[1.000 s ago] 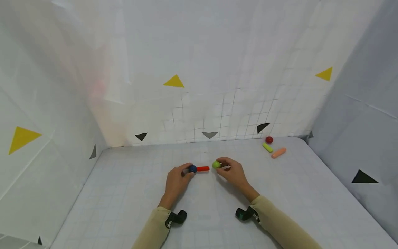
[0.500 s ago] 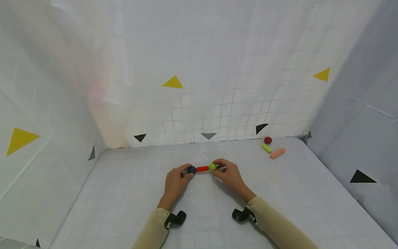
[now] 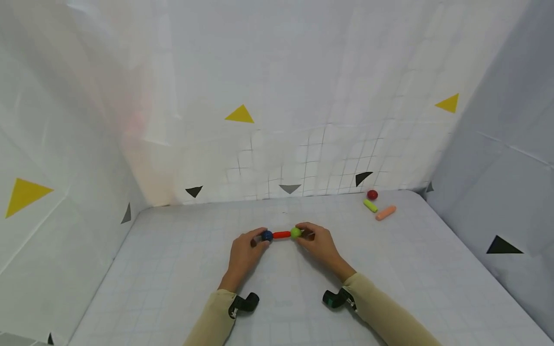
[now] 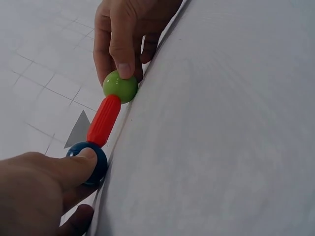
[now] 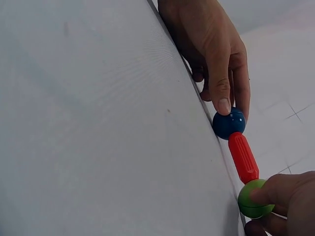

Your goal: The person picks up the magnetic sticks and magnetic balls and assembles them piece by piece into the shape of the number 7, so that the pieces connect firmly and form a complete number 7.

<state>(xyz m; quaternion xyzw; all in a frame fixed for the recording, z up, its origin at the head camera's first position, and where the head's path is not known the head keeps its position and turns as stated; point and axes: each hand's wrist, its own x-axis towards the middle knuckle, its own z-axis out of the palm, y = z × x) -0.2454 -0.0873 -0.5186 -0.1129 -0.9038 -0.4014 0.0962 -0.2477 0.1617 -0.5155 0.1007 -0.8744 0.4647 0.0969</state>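
Note:
A dark blue ball (image 3: 267, 235) is pinched between thumb and fingers of my left hand (image 3: 245, 254). From it a short red ridged rod (image 3: 282, 235) runs to a bright green ball (image 3: 295, 232), which my right hand (image 3: 321, 246) pinches from the other side. In the left wrist view the red rod (image 4: 104, 121) touches both the green ball (image 4: 120, 87) and the blue ball (image 4: 93, 164). The right wrist view has the same line of blue ball (image 5: 229, 124), red rod (image 5: 243, 157) and green ball (image 5: 255, 201).
Toward the back right of the white table (image 3: 277, 307) lie a red ball (image 3: 372, 194), a lime green rod (image 3: 370, 206) and an orange rod (image 3: 386, 213). White walls with yellow and black triangles stand behind and at both sides.
My right hand has moved left with the green ball, closing the gap to the red rod's end. My left hand has stayed nearly still on the blue ball.

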